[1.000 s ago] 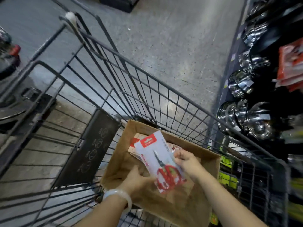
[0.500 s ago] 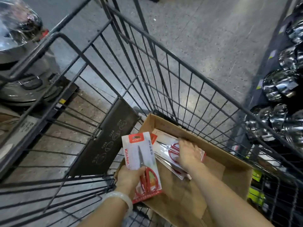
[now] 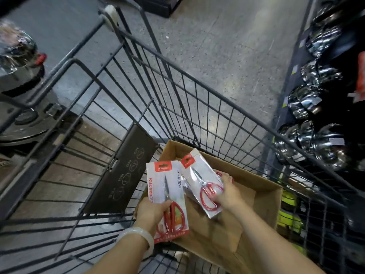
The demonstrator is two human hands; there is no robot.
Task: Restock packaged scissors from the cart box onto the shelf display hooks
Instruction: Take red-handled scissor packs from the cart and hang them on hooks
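A second scissors pack (image 3: 203,182) has been lifted clear of the cardboard box (image 3: 264,196) by the right hand (image 3: 227,191), which half a second ago was pressed flat on the stack inside; it is now gripped at its handle end. The first scissors pack (image 3: 167,196) is still pinched by its lower edge in the left hand (image 3: 153,211), above the box's near corner in the wire cart (image 3: 177,80). With one pack held in each hand, collection appears done, and a turn towards the shelf (image 3: 325,107) on the right is judged the likely next step.

Single head-worn view, steeply down and forward, close over the wire cart (image 3: 138,80) and cardboard box (image 3: 262,196).
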